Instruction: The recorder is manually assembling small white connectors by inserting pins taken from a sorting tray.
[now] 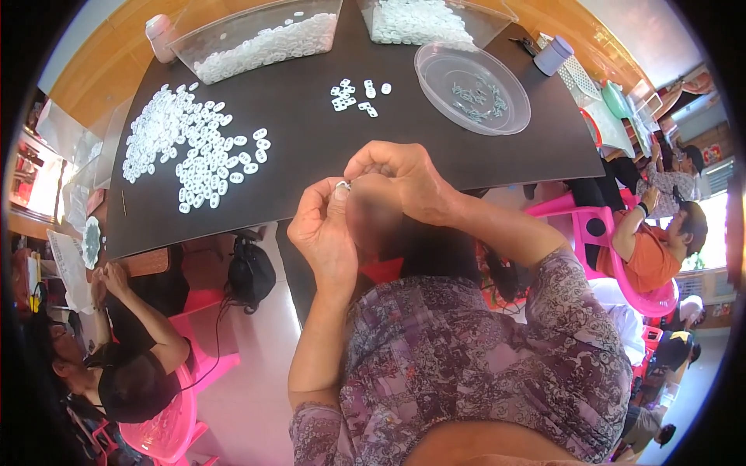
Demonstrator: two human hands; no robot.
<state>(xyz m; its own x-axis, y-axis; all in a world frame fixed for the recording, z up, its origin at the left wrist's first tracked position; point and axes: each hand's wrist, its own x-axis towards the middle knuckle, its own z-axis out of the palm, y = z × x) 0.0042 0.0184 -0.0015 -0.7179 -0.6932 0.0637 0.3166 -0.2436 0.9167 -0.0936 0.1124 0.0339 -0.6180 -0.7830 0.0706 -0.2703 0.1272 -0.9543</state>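
My left hand (322, 231) is closed in a pinch, with a small white plastic piece (343, 185) showing at thumb and fingertip. Bent over close beside it, my right hand (416, 182) has its fingers closed near the same piece; whatever they grip is hidden. Both hands are raised at the near edge of the dark table (311, 147). Beyond them lies a small group of white pieces (343, 97), each with dark marks. A round clear plastic dish (435, 97) to the right holds several small grey-green bits (470, 97). A blurred patch covers the area below my right hand.
A wide pile of white oval pieces (167, 128) spreads over the table's left. Two clear bins (272, 66) (486, 23) of white pieces stand at the back. A purple-lidded jar (553, 56) is at far right, a pink bottle (160, 39) at far left. Co-workers sit on pink chairs both sides.
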